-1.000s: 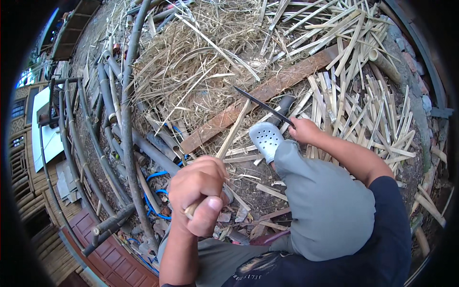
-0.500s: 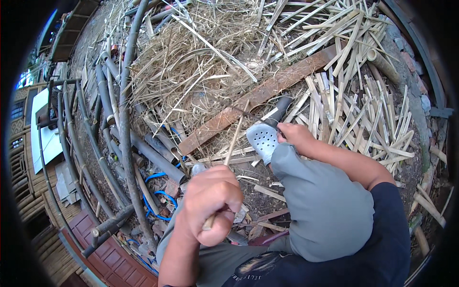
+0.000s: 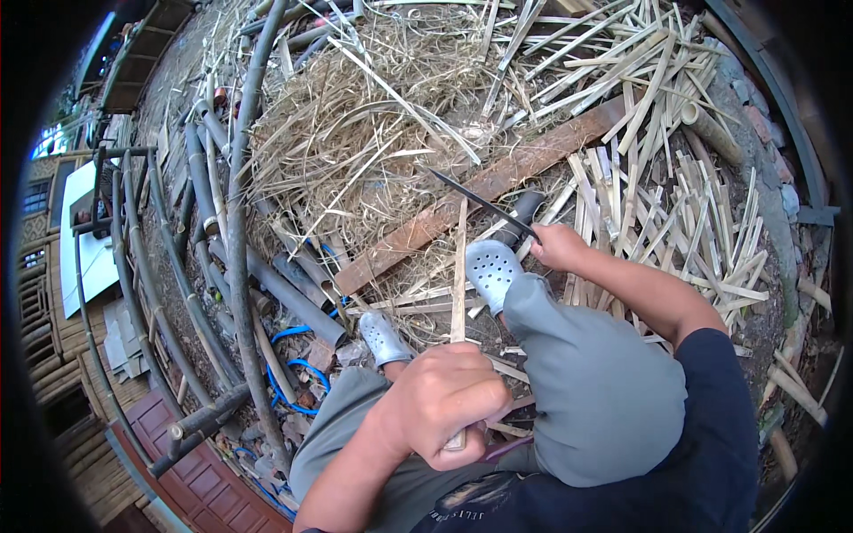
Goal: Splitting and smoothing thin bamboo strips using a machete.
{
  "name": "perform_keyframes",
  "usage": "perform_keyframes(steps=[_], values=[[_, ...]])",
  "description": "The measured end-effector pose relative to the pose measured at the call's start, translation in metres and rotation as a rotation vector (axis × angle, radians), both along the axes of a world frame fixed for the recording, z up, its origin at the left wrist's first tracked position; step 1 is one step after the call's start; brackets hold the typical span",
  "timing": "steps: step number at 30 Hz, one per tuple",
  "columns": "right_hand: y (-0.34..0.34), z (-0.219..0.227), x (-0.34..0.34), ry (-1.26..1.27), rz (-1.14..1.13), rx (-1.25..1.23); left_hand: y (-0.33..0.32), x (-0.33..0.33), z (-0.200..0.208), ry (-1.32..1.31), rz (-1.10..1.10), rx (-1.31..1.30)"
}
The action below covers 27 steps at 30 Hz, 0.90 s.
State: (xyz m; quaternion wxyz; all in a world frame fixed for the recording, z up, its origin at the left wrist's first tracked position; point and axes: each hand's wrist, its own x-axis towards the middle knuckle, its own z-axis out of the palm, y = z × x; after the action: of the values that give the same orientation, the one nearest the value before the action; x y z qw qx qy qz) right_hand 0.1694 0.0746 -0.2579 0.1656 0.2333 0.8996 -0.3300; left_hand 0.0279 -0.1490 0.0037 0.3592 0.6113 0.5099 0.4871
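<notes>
My left hand (image 3: 449, 404) is wrapped round the near end of a pale bamboo strip (image 3: 459, 284), whose short butt pokes out below the fist. The strip points away from me, its far end over a reddish-brown wooden plank (image 3: 404, 246). My right hand (image 3: 558, 248), beside my right knee, grips a long dark-bladed knife (image 3: 484, 204) that slants to the far left above the plank. The blade lies just past the strip's far end; whether they touch I cannot tell. The knife's handle is mostly hidden in my fist.
A heap of fine shavings (image 3: 355, 133) lies beyond the plank. Split bamboo strips (image 3: 657, 222) pile up on the right. Bamboo poles (image 3: 240, 195) and a blue hose (image 3: 289, 382) lie at left. My feet wear pale clogs (image 3: 493, 269), the right against a dark tube (image 3: 526, 209).
My left hand has shifted right, and the bamboo strip has swung from slanted to nearly straight ahead. The knife's blade now shows broader and farther from the strip's end. My left clog has come into sight.
</notes>
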Motion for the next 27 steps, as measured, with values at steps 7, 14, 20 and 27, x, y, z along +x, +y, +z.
perform_keyframes(steps=[7, 14, 20, 27], values=[[-0.011, 0.051, 0.002, 0.313, 0.192, 0.021, -0.009, -0.009, 0.004, -0.049, -0.004, -0.003], [0.014, 0.036, -0.004, 0.129, 0.183, 0.078, -0.015, 0.002, -0.003, -0.027, -0.043, -0.021], [0.007, 0.050, 0.001, 0.348, 0.276, 0.025, -0.014, 0.008, -0.007, -0.034, -0.035, 0.001], [0.033, 0.044, -0.012, 0.105, 0.222, 0.047, -0.018, 0.015, -0.007, 0.036, -0.135, -0.076]])
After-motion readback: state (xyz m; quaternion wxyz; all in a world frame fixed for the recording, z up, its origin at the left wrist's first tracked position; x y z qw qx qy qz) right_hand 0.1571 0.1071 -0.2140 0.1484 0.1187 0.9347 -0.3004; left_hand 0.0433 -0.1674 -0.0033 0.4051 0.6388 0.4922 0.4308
